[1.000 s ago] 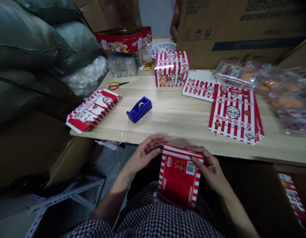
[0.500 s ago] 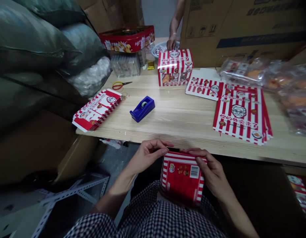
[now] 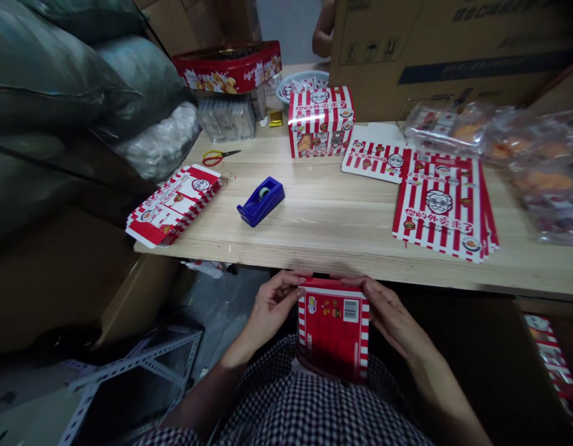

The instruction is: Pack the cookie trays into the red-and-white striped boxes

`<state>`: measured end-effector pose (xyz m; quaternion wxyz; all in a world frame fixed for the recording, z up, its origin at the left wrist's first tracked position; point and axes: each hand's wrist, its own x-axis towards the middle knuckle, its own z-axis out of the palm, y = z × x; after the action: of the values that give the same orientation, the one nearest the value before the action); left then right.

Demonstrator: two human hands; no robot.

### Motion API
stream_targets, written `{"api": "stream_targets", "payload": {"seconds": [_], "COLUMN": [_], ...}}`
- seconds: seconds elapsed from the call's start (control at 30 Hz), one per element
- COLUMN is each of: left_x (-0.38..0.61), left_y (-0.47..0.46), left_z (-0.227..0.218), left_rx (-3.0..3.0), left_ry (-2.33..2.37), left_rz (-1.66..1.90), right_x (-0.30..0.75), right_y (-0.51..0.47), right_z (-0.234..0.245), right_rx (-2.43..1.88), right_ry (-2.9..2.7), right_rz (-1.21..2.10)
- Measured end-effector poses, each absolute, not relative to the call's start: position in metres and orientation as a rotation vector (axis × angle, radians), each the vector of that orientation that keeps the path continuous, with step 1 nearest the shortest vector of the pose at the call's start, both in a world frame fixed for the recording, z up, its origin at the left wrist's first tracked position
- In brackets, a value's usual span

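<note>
Close to my body, below the table's front edge, is a red-and-white striped cardboard box (image 3: 333,337) with a barcode on the side facing me. My left hand (image 3: 275,303) pinches its upper left corner between thumb and fingers. At the upper right corner my right hand (image 3: 388,310) grips the box, its fingers bent over the top edge and partly hidden behind it. The far side of the box is out of sight.
On the wooden table (image 3: 314,235) are a blue tape dispenser (image 3: 262,201), scissors (image 3: 216,157), flat printed cartons (image 3: 439,210), another carton stack (image 3: 174,207) and an assembled box (image 3: 321,121). Bagged toy food (image 3: 541,179) lies right. A co-worker's arm (image 3: 323,34) shows behind a large carton (image 3: 453,56).
The box has straightened and moved slightly left in my hands. My right thumb has left its front face for the corner. The co-worker's hand has drawn back from the bowl.
</note>
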<state>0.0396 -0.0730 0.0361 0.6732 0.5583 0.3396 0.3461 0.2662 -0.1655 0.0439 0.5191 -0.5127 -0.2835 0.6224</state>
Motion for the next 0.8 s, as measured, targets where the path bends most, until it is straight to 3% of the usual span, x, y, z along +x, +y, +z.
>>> {"api": "stream_targets", "payload": {"seconds": [0.2,0.43,0.7,0.8], "left_x": [0.041,0.038,0.046,0.034], "left_y": [-0.064,-0.058,-0.041,0.016], "left_z": [0.059,0.070,0.068,0.070], "left_rx": [1.417,1.524,1.534,1.758], "left_ry": [0.604,0.614,0.665,0.918], "left_rz": [0.908,0.713,0.709,0.962], "right_x": [0.272,0.255,0.260,0.271], "right_y": [-0.167,-0.176,-0.156,-0.150], "right_z": [0.074,0.090,0.066,0.051], "right_rx": [-1.222,-1.330,-1.397,-1.454], "right_ry": [-0.856,-1.083,-1.078,-0.976], "right_rz": [1.334,1.191,1.121,1.074]}}
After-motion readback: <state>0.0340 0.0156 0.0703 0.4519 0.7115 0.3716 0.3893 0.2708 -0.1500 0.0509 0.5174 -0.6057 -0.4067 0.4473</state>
